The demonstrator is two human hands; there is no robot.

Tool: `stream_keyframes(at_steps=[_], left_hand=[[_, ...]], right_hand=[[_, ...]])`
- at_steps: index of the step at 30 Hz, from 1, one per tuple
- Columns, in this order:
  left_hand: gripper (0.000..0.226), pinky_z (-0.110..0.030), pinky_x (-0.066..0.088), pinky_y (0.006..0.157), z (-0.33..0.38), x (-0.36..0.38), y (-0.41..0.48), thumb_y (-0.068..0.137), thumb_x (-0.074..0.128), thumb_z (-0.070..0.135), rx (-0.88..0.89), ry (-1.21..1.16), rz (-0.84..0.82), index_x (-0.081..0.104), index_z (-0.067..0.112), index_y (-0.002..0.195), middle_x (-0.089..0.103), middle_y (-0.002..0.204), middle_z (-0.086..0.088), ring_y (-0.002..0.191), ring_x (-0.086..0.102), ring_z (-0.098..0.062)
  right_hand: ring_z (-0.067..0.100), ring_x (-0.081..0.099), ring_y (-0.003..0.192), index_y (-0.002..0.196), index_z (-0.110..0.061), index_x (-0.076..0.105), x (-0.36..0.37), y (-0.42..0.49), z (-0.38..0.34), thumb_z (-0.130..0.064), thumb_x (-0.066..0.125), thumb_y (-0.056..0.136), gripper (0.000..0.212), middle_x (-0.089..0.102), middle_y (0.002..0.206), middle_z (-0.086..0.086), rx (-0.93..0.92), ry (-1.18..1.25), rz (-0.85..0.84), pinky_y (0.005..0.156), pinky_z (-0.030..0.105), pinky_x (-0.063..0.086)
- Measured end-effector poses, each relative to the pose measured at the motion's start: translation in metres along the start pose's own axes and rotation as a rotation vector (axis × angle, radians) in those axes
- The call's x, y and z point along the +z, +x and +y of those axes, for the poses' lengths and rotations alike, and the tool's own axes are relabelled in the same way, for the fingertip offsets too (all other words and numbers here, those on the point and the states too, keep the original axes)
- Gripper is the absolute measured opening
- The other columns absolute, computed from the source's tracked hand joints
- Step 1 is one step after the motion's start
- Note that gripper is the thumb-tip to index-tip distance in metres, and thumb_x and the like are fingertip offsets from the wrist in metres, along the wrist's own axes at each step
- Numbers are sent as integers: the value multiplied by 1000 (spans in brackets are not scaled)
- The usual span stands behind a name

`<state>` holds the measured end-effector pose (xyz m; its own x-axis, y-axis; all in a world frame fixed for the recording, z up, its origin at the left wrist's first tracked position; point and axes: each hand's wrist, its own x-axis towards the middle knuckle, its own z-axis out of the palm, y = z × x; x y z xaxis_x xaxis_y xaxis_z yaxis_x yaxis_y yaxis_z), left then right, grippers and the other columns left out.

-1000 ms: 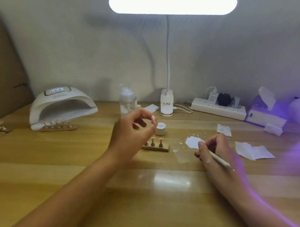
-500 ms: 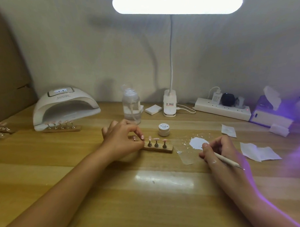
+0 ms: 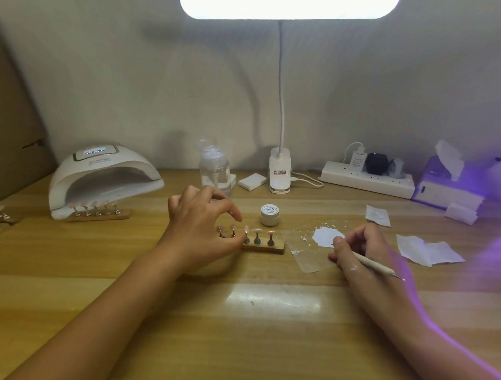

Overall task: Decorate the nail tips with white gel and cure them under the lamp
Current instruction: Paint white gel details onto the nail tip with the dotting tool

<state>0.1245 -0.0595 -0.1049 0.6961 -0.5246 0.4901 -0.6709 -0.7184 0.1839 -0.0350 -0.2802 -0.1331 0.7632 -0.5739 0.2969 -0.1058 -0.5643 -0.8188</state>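
Observation:
A small wooden holder (image 3: 274, 247) at the table's middle carries pink nail tips (image 3: 256, 231) on little metal stands. My left hand (image 3: 199, 228) arches over its left end, thumb low beside a stand and index finger lifted, and nothing sits between the fingers. My right hand (image 3: 359, 251) grips a thin white tool (image 3: 379, 266), its front end at a blob of white gel (image 3: 326, 235) on a clear sheet (image 3: 305, 261). A closed gel jar (image 3: 269, 214) stands behind the holder. The white curing lamp (image 3: 101, 172) sits far left with a second loaded holder (image 3: 99, 213) at its mouth.
A clear pump bottle (image 3: 214, 168), a white pad (image 3: 252, 181) and the desk lamp's base (image 3: 280, 174) line the back. A power strip (image 3: 365, 180) and a tissue box (image 3: 445, 188) stand at the right. White wipes (image 3: 427, 249) lie near my right hand.
My left hand came down from mid-air with a nail tip, set it on the wooden holder and has opened its pinch. My right hand stays at the gel blob.

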Motion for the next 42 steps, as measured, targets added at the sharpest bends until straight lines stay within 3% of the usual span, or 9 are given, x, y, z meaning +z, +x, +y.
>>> stream_keyframes(at_steps=[6, 16, 19, 22, 24, 28, 30, 34, 42], left_hand=[[16, -25, 9, 83, 9, 5, -3, 72, 71, 50, 62, 38, 21, 62, 43, 84, 50, 115, 20, 110, 34, -6], [9, -29, 17, 83, 18, -9, -1, 77, 69, 38, 98, -5, 41, 60, 37, 79, 55, 106, 20, 104, 38, -6], [11, -27, 34, 77, 31, -21, 2, 75, 71, 35, 87, -237, 104, 61, 34, 77, 63, 85, 19, 83, 52, -4], [11, -8, 39, 59, 64, -12, -5, 78, 75, 23, 97, -629, -47, 67, 30, 77, 68, 77, 21, 65, 60, -1], [13, -6, 39, 58, 82, 5, -15, 81, 76, 20, 98, -704, -151, 69, 30, 78, 69, 77, 22, 62, 59, 3], [13, -8, 38, 62, 93, 31, -20, 85, 74, 22, 111, -675, -225, 73, 35, 87, 71, 87, 20, 66, 58, 2], [14, -12, 40, 64, 92, 34, -20, 86, 73, 23, 104, -658, -225, 75, 34, 94, 71, 91, 21, 68, 58, -1], [20, -18, 43, 64, 92, 38, -20, 87, 70, 22, 123, -624, -231, 75, 37, 100, 67, 95, 14, 62, 54, -4], [28, -23, 49, 70, 94, 38, -21, 87, 69, 21, 79, -607, -240, 64, 37, 110, 69, 93, 21, 67, 61, -6]], right_hand=[[-5, 60, 76, 86, -31, 51, 0, 1, 0, -44, 55, 92, 15, 72, 79, -16, -6, 12, -6, 64, 25, 42], [-1, 62, 73, 85, -38, 51, 0, 0, -2, -43, 58, 90, 11, 72, 78, -12, -19, 73, -16, 65, 28, 45], [3, 63, 67, 84, -35, 55, 1, 1, -2, -38, 67, 90, 14, 70, 75, -12, -29, 162, 3, 61, 26, 46], [9, 63, 68, 83, -31, 61, 0, 3, -3, -35, 74, 88, 15, 69, 77, -5, -16, 328, 61, 62, 30, 52], [10, 65, 71, 85, -32, 64, -3, 5, -2, -31, 76, 87, 12, 70, 80, -4, -11, 404, 125, 54, 23, 52], [9, 68, 62, 92, -29, 69, -12, 18, 1, -30, 68, 93, 2, 75, 87, -8, 19, 382, 121, 47, 21, 47], [10, 62, 50, 91, -22, 62, -14, 24, 4, -29, 63, 93, 7, 76, 78, -3, 48, 332, 86, 47, 26, 43], [5, 57, 42, 80, -12, 54, -12, 28, 11, -28, 69, 90, 24, 73, 63, -1, 101, 254, 75, 41, 17, 40], [-1, 63, 51, 79, -14, 56, -11, 27, 10, -32, 70, 90, 26, 74, 68, -7, 106, 192, 11, 58, 26, 42]])
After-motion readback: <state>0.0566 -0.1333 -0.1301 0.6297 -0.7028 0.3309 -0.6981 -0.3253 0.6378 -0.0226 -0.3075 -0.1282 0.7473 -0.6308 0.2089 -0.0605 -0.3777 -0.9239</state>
